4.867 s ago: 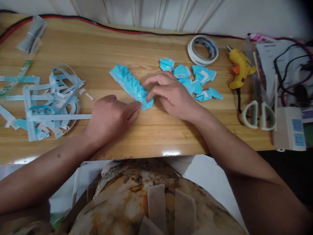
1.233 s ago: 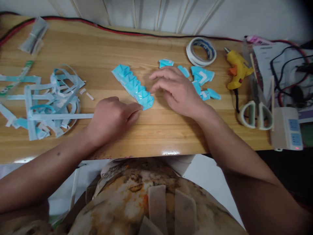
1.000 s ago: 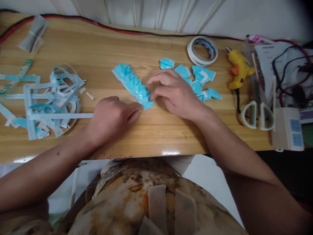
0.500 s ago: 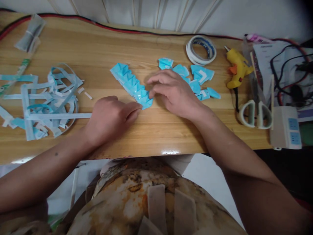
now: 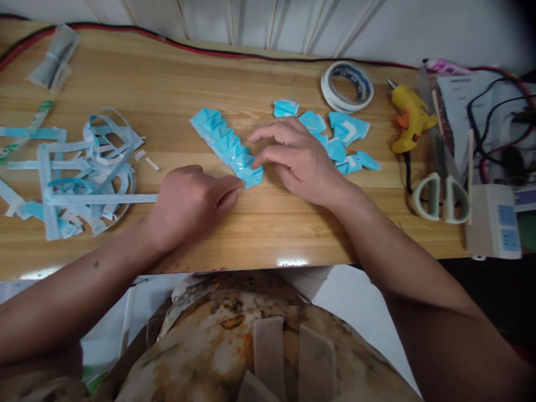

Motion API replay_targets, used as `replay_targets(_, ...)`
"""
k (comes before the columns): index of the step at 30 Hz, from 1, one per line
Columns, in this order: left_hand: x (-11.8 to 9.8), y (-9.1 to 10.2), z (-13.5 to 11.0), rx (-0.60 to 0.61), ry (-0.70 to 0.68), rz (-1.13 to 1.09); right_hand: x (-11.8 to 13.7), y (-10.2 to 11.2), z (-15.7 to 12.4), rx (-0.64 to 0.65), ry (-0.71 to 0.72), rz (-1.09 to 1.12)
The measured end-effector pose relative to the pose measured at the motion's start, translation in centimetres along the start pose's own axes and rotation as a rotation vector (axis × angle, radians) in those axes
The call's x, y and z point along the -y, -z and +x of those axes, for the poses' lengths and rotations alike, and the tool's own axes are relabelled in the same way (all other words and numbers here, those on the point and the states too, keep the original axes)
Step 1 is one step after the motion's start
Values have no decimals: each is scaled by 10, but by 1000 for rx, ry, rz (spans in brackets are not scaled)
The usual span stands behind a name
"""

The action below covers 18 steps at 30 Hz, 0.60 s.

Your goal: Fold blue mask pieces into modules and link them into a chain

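A chain of folded blue paper pieces lies slanted on the wooden table. My left hand rests curled on the table, its thumb and fingertip pressed to the chain's near end. My right hand lies just right of that end, thumb and forefinger pinched at the last piece, other fingers loosely spread. Behind my right hand sits a loose heap of folded blue pieces, partly hidden by the fingers.
Cut blue and white paper strips pile up at the left. A tape roll, yellow glue gun, scissors, a power strip and cables crowd the right. A plastic packet lies far left.
My right hand, hovering open over the loose pieces 1.2 s ago, has come back left and pinched at the chain's near end. My left hand has stayed put.
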State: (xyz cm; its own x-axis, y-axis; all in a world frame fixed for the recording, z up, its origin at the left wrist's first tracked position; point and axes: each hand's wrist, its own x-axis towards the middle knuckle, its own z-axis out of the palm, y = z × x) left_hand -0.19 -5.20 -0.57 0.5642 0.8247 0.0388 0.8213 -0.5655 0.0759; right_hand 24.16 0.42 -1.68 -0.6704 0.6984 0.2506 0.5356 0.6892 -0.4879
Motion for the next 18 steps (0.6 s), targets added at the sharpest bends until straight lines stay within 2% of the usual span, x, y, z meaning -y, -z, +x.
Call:
replay_targets(4, 0, -1, 0, 8, 31, -21, 1, -1, 0, 24, 19, -57)
replay_targets(10, 1, 2, 1, 50, 8, 15, -6, -6, 0, -26, 14, -33)
replay_targets(13, 1, 5, 1, 47, -1, 46, -12, -1, -1, -165, 12, -24)
replay_targets(16, 2, 5, 1, 27, -20, 42, -20, 10, -3, -376, -46, -49)
replay_targets(18, 4, 3, 1, 1, -18, 20, -26, 15, -3, -499, -38, -54)
